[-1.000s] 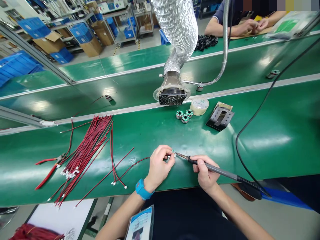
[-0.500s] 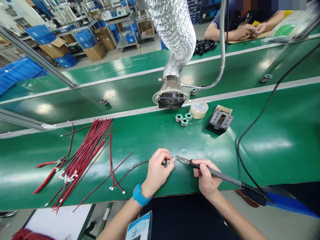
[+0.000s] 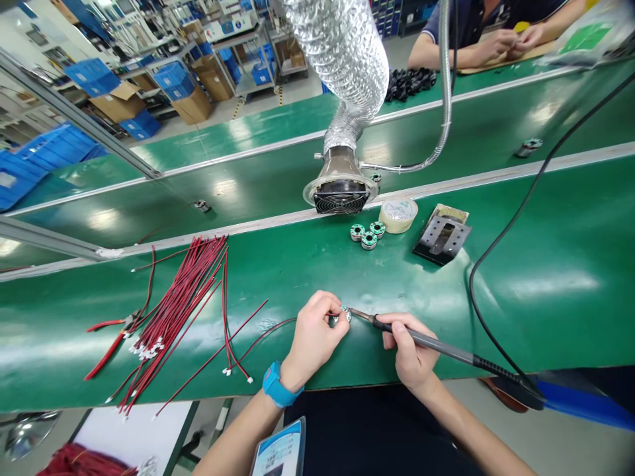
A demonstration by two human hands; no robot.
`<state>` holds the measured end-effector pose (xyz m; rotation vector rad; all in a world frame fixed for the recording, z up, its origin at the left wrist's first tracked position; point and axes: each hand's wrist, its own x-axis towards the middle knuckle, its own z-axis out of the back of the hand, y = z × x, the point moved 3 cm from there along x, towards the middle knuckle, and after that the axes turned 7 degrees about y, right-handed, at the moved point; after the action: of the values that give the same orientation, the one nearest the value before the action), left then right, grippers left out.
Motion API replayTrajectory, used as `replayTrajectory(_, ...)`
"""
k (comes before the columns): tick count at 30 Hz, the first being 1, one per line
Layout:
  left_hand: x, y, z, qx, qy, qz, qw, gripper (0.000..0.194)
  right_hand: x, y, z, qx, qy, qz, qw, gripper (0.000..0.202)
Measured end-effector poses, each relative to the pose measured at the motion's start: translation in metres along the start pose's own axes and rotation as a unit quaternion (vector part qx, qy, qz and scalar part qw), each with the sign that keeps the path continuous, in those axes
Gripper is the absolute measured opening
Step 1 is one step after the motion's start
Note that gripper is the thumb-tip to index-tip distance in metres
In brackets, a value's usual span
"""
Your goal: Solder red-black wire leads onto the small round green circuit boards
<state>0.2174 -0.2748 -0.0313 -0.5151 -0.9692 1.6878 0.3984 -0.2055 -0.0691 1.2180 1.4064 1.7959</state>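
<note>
One green-and-white part (image 3: 348,317), probably light but fragile and best gripped by its rim, sits pinched at two o'clock of the left hand (image 3: 315,335) (right hand (image 3: 413,355): curled round a soldering iron (image 3: 449,350)).

Your one view looks out from your head, above the near edge of the glossy green worktable (image 3: 307,264), facing forward and down. It is near enough to take in your bare left hand (image 3: 315,330) and bare right hand (image 3: 411,350), low and around the middle, and your dark clothing (image 3: 377,430) at the near edge. You see wide and a little tilted: the pale straight rail (image 3: 268,226) climbs from left to right. The far left reaches the blue plastic bins (image 3: 92,76), the far right another person's hands (image 3: 510,45).
</note>
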Motion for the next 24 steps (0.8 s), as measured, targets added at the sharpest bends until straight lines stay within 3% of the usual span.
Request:
replayTrajectory(10, -0.001, -0.001, -0.002, 0.019, -0.003, 0.001, 1.000, 0.020, 0.005, 0.003, 0.000, -0.004, 0.011, -0.014, 1.000, 0.029)
replayTrajectory(17, 0.000, -0.003, -0.001, 0.026, -0.003, -0.009, 1.000, 0.020, -0.001, -0.007, 0.002, 0.067, -0.048, -0.031, 0.996, 0.028)
replayTrajectory(24, 0.001, -0.005, 0.000, 0.034, 0.004, -0.008, 0.999, 0.019, -0.001, -0.003, 0.004, 0.020, -0.058, -0.020, 0.998, 0.029)
